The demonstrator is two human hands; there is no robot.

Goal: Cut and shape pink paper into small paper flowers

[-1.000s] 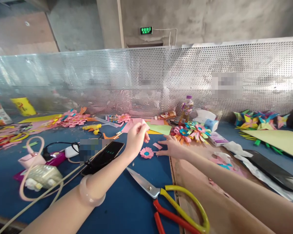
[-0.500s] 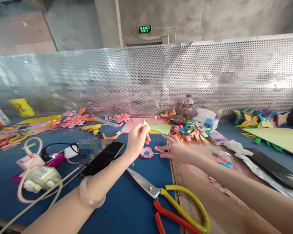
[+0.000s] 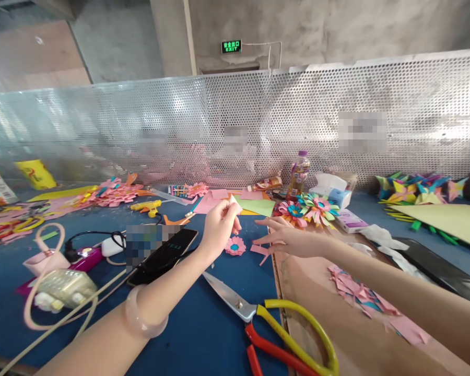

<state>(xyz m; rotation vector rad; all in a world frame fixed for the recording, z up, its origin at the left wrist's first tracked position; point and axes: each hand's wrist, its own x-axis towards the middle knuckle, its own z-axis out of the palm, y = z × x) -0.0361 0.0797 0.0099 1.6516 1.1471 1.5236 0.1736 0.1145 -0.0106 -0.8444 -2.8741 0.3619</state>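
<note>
My left hand is raised above the blue table, its fingers pinched on a small folded pink paper piece. My right hand hovers just to the right, over the edge of a brown cardboard sheet. Its thumb and fingertips pinch a pink paper scrap. A small pink paper flower with a blue centre lies on the table between the two hands.
Scissors with yellow and red handles lie near my forearms. A phone, cables and a pink gadget sit to the left. Paper flowers, a bottle, a glue gun and coloured paper crowd the back, before a perforated metal screen.
My right hand went from lying flat on the table to lifting slightly, drawing the pink scrap toward me. The left hand stayed put with its pink piece.
</note>
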